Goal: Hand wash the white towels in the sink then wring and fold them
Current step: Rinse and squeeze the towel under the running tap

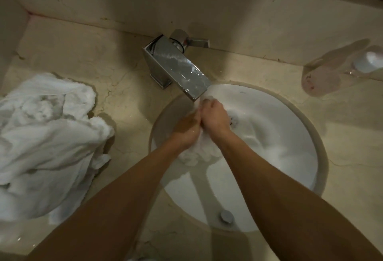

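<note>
Two hands on one towel

Both clamped on a white towel (196, 153) mid-frame in the sink (290, 157), beneath the faucet (178, 68): left hand (186, 129) and right hand (214, 115) pressed together, fingers curled into cloth. Heaped at left on the counter (128, 94), more white towels (45, 140).

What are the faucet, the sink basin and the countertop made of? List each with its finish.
Faucet: polished chrome-look metal, mirror reflections on the flat spout.
Sink basin: glossy white, probably glazed ceramic, smooth sheen.
Countertop: beige polished stone, likely marble, thin dark veins.
</note>
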Available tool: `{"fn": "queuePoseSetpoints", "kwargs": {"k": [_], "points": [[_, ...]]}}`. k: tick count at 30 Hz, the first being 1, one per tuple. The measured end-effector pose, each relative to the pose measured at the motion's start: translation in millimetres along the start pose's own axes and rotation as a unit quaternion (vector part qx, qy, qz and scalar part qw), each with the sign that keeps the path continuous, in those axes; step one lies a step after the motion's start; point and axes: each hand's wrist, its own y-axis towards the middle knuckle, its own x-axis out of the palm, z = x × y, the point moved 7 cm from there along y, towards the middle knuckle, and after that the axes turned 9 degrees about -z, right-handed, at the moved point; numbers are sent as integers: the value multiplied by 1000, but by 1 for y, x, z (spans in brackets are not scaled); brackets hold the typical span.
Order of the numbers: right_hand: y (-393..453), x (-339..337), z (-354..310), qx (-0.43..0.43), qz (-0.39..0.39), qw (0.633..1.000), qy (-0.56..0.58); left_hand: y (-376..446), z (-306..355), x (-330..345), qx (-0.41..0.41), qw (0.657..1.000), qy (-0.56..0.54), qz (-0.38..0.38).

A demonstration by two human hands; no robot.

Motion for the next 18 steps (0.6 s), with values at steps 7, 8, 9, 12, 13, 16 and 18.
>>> {"fn": "queuePoseSetpoints", "kwargs": {"k": [7,8,9,12,13,16,18], "points": [[13,12,11,-10,26,998,47,-4,-2,-6,22,995,-89,31],[15,10,15,21,30,995,93,-3,1,-5,13,996,-76,37],[13,13,12,14,29,993,117,-1,2,-7,-5,997,-66,47],[-12,31,-8,-89,-35,992,81,20,-10,-20,-33,986,-161,7],[-18,33,-11,-111,-50,990,64,19,-14,-19,-32,981,-190,-3],[2,17,-2,-54,-9,997,57,8,-10,-6,0,994,-106,-10],[7,10,4,-6,24,994,109,8,-8,-4,-1,997,-69,27]]}}
